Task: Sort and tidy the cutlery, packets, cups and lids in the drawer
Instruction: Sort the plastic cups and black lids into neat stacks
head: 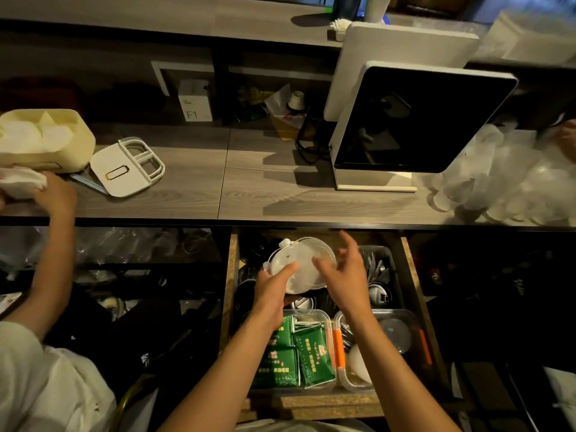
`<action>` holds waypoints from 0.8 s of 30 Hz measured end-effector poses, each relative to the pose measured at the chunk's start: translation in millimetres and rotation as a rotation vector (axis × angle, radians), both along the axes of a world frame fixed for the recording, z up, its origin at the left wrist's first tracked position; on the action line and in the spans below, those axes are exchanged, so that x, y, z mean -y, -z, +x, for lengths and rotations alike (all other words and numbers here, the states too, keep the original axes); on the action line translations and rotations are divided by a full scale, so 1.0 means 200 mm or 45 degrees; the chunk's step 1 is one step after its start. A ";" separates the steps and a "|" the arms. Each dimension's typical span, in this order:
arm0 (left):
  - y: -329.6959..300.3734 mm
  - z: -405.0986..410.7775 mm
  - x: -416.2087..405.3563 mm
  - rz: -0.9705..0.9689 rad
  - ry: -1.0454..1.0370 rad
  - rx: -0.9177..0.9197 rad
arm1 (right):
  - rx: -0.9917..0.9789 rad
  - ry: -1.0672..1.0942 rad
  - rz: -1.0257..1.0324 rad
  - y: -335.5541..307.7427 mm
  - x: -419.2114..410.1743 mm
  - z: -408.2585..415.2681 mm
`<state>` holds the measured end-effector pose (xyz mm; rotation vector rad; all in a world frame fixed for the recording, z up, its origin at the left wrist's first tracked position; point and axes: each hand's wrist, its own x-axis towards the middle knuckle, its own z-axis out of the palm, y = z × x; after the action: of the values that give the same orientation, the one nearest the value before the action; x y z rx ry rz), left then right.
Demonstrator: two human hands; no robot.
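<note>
The wooden drawer (414, 275) stands pulled out below the counter. My left hand (272, 291) holds a stack of clear plastic lids (302, 263) from below, over the drawer's back half. My right hand (346, 272) hovers beside the stack with its fingers spread and relaxed, thumb near the lid's rim. Nearer me, a clear tub (330, 381) holds several green packets (311, 353). To its right, a second clear tub (414, 322) with an orange clip (338, 347) holds cutlery and a round lid. A grey bin (383, 263) at the back right holds forks.
Another person's hand (53, 194) holds a white cloth on the counter (249, 182) at the left, next to a cream box (46, 141) and a white lid (124, 166). A screen (414, 120) stands at the right, with bagged clear cups (505, 176) beside it.
</note>
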<state>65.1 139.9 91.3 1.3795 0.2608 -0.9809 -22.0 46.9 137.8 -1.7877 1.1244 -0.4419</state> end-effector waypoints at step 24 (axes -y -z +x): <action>-0.04 -0.07 0.09 -0.169 0.082 -0.214 | 0.031 0.546 -0.090 0.10 -0.07 0.00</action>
<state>51.6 122.9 99.8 1.1923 0.2731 -1.1500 -22.0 60.6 117.3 -1.5914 1.4949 -0.7622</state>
